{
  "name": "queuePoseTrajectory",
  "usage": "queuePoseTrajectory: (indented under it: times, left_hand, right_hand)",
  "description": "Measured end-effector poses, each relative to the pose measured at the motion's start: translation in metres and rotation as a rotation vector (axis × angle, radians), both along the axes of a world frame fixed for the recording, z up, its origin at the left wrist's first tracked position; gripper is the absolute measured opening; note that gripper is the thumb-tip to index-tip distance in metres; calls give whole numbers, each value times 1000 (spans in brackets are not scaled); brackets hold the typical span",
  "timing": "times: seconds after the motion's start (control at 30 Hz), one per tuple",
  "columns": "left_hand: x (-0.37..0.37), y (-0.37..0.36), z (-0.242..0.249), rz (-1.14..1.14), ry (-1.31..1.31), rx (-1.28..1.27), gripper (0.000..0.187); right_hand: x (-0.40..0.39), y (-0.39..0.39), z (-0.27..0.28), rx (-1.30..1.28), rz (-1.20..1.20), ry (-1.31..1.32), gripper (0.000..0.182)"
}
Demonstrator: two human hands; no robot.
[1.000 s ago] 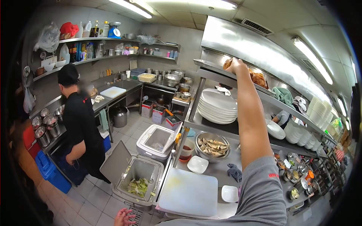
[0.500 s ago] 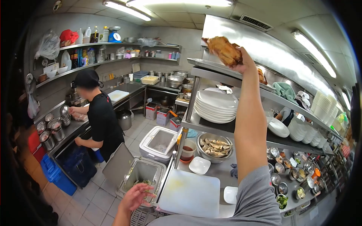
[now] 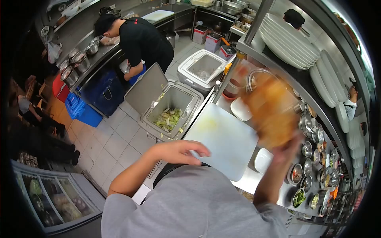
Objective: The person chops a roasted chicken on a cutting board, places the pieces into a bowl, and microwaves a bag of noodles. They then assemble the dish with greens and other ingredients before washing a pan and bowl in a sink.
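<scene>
A golden-brown roast chicken, smeared by motion, is in my right hand above the right side of the counter. My right fingers are blurred where they meet the bird. My left hand is at the near edge of a white cutting board, fingers stretched out and holding nothing. A small white square dish sits on the counter right of the board. Another white dish lies beyond it, partly hidden by the chicken.
An open grey bin with green scraps stands left of the board. A co-worker in black bends over the left-hand counter. Stacked plates rest on a shelf overhead. Several metal bowls line the right, below the shelf.
My right hand has brought the chicken down from the upper shelf to above the counter. My left hand has moved toward the board. The view has tipped downward, and the co-worker has bent lower.
</scene>
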State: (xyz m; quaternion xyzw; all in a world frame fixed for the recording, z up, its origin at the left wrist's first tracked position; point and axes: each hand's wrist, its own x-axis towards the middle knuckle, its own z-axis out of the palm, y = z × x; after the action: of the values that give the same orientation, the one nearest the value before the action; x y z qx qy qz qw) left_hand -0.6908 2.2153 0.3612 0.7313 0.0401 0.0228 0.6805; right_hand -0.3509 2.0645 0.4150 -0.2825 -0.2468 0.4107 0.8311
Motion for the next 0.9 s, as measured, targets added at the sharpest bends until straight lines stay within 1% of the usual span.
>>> queuePoseTrajectory:
  times: [0.07, 0.1, 0.13, 0.2, 0.27, 0.33, 0.43, 0.47, 0.5, 0.53, 0.57, 0.63, 0.67, 0.7, 0.73, 0.77, 0.8, 0.83, 0.87, 0.9]
  left_hand:
    - [-19, 28, -64, 104, 223, -215, 25]
    - [-29, 46, -90, 198, 296, -230, 20]
    - [-36, 65, -111, 288, 372, -244, 15]
    - [-32, 100, -147, 549, 495, -208, 12]
    - [-9, 141, -183, 702, 439, 9, 16]
    - [35, 166, -180, 827, 329, 150, 22]
    - [112, 224, -216, 865, 130, 421, 35]
    - [139, 239, -224, 857, 51, 505, 38]
    - [163, 253, -230, 851, -20, 588, 45]
    - [186, 260, -228, 855, 32, 549, 50]
    - [209, 271, -232, 842, 79, 510, 58]
    - [247, 279, -238, 882, 106, 550, 67]
    - [261, 284, -238, 869, 129, 503, 71]
    - [272, 287, -239, 854, 158, 458, 74]
    - [283, 291, -248, 872, 130, 459, 72]
    - [293, 295, -256, 912, 142, 471, 60]
    - [297, 298, -259, 924, 138, 461, 53]
    - [301, 301, -262, 939, 128, 448, 46]
    - [302, 299, -266, 1009, 36, 492, 39]
    - [299, 299, -271, 1019, -31, 519, 36]
  right_hand:
    - [-45, -14, -62, -248, 306, 264, 62]
    - [-58, -16, -81, -327, 392, 348, 64]
    - [-57, -15, -93, -355, 369, 331, 64]
    - [-48, -11, -136, -406, 317, 291, 65]
    - [-28, 1, -175, -577, 93, 54, 66]
    - [-25, 13, -187, -734, -89, -145, 65]
    - [-35, 21, -231, -739, -412, -925, 67]
    - [-51, 21, -226, -774, -512, -1234, 70]
    - [-60, 20, -235, -787, -473, -1463, 74]
    - [-79, 17, -235, -824, -459, -1517, 74]
    - [-102, 16, -236, -867, -443, -1569, 74]
    - [-131, 16, -244, -991, -368, -1650, 70]
    - [-143, 16, -242, -1042, -355, -1629, 64]
    - [-144, 17, -238, -1041, -342, -1618, 62]
    - [-146, 19, -235, -1042, -330, -1601, 60]
    - [-147, 21, -233, -1041, -324, -1580, 58]
    - [-147, 22, -227, -1030, -325, -1518, 53]
    - [-147, 24, -221, -1034, -364, -1498, 52]
    - [-147, 22, -213, -1036, -401, -1478, 51]
    - [-151, 20, -204, -1040, -433, -1449, 50]
